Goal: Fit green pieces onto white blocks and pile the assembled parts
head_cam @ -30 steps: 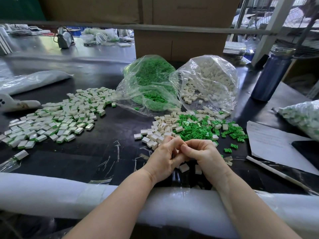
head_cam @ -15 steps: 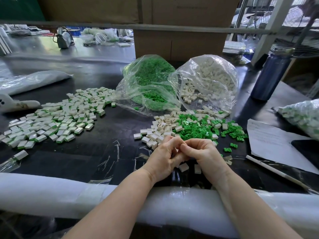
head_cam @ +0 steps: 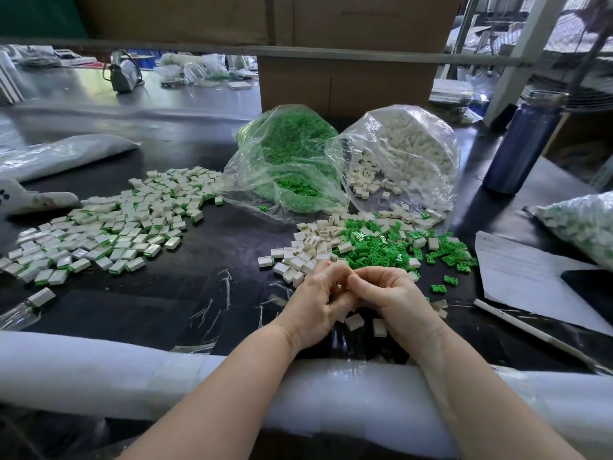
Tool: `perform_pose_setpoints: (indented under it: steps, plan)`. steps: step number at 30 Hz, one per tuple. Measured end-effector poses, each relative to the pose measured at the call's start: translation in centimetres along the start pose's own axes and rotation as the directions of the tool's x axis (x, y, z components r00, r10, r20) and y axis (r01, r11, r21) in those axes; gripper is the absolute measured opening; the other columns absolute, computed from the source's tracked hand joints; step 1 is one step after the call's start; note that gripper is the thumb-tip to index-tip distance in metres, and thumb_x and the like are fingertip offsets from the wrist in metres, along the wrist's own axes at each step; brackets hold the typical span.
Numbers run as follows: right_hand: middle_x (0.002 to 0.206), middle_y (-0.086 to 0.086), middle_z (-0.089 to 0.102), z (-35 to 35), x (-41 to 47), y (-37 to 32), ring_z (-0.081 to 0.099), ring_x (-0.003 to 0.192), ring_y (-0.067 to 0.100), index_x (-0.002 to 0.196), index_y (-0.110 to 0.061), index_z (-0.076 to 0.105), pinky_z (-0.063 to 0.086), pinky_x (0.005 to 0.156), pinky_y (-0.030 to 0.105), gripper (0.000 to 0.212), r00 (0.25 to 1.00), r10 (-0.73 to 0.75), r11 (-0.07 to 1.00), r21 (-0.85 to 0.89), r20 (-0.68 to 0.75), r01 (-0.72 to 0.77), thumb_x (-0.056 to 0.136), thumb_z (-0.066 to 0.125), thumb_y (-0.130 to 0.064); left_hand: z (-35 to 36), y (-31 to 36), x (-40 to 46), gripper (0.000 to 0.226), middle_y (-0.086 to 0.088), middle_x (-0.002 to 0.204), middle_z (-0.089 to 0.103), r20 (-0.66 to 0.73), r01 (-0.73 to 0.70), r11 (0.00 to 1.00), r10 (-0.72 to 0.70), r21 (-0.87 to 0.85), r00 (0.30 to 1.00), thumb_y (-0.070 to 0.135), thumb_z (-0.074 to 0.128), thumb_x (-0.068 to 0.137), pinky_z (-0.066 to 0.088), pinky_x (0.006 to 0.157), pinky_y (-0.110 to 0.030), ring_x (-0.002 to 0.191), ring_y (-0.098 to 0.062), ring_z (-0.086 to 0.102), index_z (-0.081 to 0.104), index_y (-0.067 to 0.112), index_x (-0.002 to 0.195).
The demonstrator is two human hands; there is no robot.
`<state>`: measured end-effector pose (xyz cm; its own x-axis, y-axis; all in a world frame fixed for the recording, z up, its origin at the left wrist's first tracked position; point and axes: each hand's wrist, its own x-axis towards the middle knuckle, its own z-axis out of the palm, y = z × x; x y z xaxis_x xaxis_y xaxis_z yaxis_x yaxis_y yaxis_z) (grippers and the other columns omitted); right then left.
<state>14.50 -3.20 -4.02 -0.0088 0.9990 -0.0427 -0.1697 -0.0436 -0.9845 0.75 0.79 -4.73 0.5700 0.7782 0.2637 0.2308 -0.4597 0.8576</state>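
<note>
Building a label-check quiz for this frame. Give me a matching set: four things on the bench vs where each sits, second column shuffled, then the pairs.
Things:
1. clear plastic bag of green pieces
2. clear plastic bag of white blocks
3. spread pile of assembled white-and-green parts
4. dark blue cylindrical bottle

Places:
A. far right of the table, standing upright
B. left of the table
C. centre back, left one of the two bags
D. centre back, right one of the two bags

Pairs: 1-C, 2-D, 3-B, 4-A
</note>
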Motion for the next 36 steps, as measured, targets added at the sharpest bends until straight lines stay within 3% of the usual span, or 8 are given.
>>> perform_pose_setpoints:
  steps: [12,19,24,27,30,33,36]
  plan:
    - [0.07,0.015,0.068,0.02,-0.12,-0.11,0.063,0.061,0.02,0.073,-0.006,0.074,0.054,0.055,0.026,0.016,1.0,-0.008,1.0,-0.03,-0.025,0.007,0.066,0.068,-0.02,0.05,0.21,-0.1,0.014,0.01,0.088,0.042,0.015,-0.019,0.999,0.018,0.044,1.0,0.011,0.061,0.087,0.044,0.082,-0.025,0.08,-0.009,0.045,0.052,0.022,0.085]
    - [0.068,0.014,0.069,0.08,-0.16,-0.14,0.063,0.058,0.018,0.072,-0.006,0.074,0.053,0.053,0.024,0.009,0.999,-0.014,1.0,-0.027,-0.032,0.013,0.073,0.067,-0.012,0.02,0.41,-0.14,0.02,0.008,0.087,0.043,0.014,-0.013,0.999,0.013,0.034,1.0,0.01,0.062,0.086,0.043,0.077,-0.021,0.078,-0.013,0.046,0.051,0.026,0.082]
    - [0.066,0.013,0.068,0.06,-0.24,-0.21,0.062,0.056,0.018,0.071,-0.006,0.074,0.052,0.05,0.024,0.01,0.999,-0.009,1.0,-0.025,-0.039,0.009,0.075,0.067,-0.013,-0.03,0.57,-0.16,0.014,0.003,0.09,0.044,0.028,0.001,1.0,-0.001,0.019,1.0,0.01,0.062,0.086,0.046,0.08,-0.027,0.082,-0.021,0.05,0.053,0.021,0.085]
    - [0.075,0.016,0.07,0.11,-0.14,-0.07,0.063,0.067,0.024,0.077,-0.007,0.074,0.054,0.062,0.03,0.019,0.999,-0.029,0.999,-0.035,-0.039,0.028,0.069,0.069,-0.024,-0.08,0.46,-0.11,0.008,-0.003,0.096,0.047,0.005,-0.001,1.0,0.001,0.012,1.0,0.008,0.06,0.087,0.044,0.084,-0.022,0.087,-0.018,0.049,0.056,0.015,0.089]
    - [0.084,0.013,0.072,0.31,-0.02,0.04,0.066,0.078,0.023,0.085,-0.009,0.074,0.056,0.072,0.031,0.028,0.997,-0.067,0.996,-0.063,-0.036,0.065,0.076,0.062,-0.033,-0.18,0.37,0.01,0.006,-0.005,0.102,0.046,-0.037,0.028,0.998,-0.031,-0.062,0.999,0.008,0.059,0.089,0.046,0.082,-0.018,0.088,-0.014,0.051,0.059,0.012,0.093]
    - [0.084,0.008,0.074,0.3,0.0,-0.07,0.069,0.08,0.018,0.088,-0.014,0.072,0.057,0.069,0.028,0.027,0.984,-0.137,0.985,-0.123,-0.112,0.123,0.079,0.059,-0.036,-0.26,0.26,0.07,0.005,-0.002,0.103,0.046,-0.069,0.054,0.994,-0.061,-0.094,0.996,0.012,0.06,0.088,0.046,0.08,-0.012,0.089,-0.01,0.053,0.06,0.015,0.092]
    - [0.081,0.004,0.073,-0.11,0.15,0.01,0.068,0.078,0.016,0.085,-0.017,0.07,0.053,0.065,0.021,0.006,0.947,-0.23,0.953,-0.249,-0.226,0.172,0.083,0.066,-0.02,-0.3,-0.19,0.27,0.011,0.0,0.096,0.052,-0.123,0.093,0.993,-0.102,-0.074,0.987,0.014,0.062,0.087,0.046,0.079,-0.016,0.084,-0.012,0.054,0.064,0.008,0.096]
